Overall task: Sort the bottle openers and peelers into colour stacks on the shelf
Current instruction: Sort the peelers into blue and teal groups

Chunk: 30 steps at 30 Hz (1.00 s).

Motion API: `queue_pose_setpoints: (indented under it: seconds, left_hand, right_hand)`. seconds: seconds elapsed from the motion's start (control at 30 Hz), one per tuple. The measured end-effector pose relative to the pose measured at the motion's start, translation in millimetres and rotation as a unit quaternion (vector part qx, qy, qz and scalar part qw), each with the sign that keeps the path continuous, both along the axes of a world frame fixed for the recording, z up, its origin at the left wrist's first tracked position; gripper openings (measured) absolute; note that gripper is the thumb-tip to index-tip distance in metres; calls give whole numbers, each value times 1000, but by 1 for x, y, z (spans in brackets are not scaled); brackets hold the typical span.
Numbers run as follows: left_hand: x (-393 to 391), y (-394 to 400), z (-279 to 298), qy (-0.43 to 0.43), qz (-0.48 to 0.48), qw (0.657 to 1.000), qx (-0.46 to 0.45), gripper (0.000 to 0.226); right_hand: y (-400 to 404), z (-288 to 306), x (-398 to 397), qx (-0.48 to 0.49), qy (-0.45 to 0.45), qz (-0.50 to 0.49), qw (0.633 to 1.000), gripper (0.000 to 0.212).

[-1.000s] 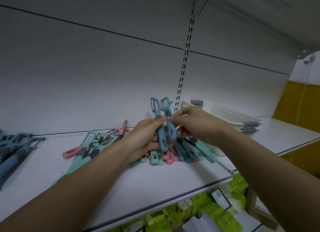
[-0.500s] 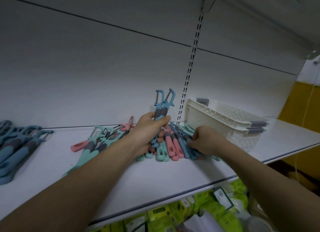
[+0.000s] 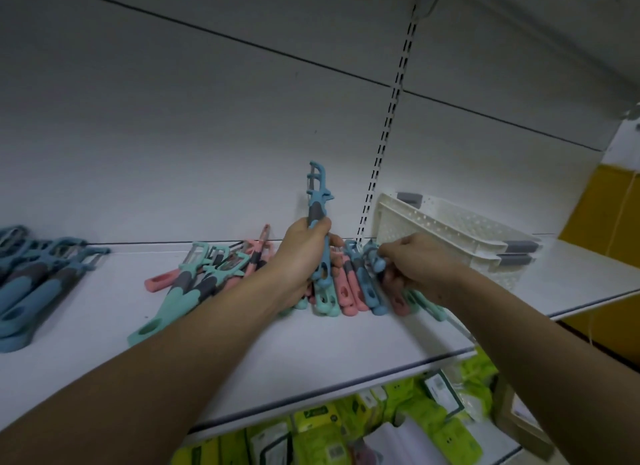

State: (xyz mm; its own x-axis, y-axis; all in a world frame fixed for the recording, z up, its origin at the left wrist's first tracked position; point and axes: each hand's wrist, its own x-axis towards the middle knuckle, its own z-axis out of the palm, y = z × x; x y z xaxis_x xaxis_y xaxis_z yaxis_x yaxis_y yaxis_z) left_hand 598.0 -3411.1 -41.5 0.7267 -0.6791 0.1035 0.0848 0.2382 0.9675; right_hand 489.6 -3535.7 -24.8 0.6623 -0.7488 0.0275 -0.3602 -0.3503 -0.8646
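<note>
My left hand (image 3: 300, 256) grips two blue tools (image 3: 318, 201) upright by their handles, their heads standing above my fist. My right hand (image 3: 414, 265) pinches another blue tool (image 3: 375, 263) at the right side of a mixed pile (image 3: 346, 291) of pink, blue and mint peelers and openers on the white shelf (image 3: 277, 346). A mint stack (image 3: 187, 288) with a pink tool lies left of the pile. A blue stack (image 3: 31, 284) lies at the far left of the shelf.
A white perforated basket (image 3: 460, 236) with grey handles stands on the shelf right of the pile, close to my right hand. A slotted upright (image 3: 388, 125) runs up the back wall. Green packets (image 3: 398, 426) fill the shelf below.
My right hand let go of the blue tools, dropped to the pile and took hold of another blue tool. My left hand gathered the two blue tools together and holds them upright.
</note>
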Motion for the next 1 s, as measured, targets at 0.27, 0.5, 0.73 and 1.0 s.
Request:
queue_pose_setpoints:
  seconds: [0.27,0.5,0.73,1.0]
  left_hand:
    - [3,-4,-2,14,-31,999,13,32]
    - [3,-6,-4,7,-56,998,13,30]
    - [7,-4,-8,17,-71,997,40,29]
    - [4,-2,-4,22,-82,996,28,32]
  right_hand:
    - [17,2,6,-8,-74,-11,997,30]
    - [26,-12,16,-20,-135,2,991,7]
    - [21,-25,15,36,-140,4,989,16]
    - [31,-8,1,-91,-163,32,982,16]
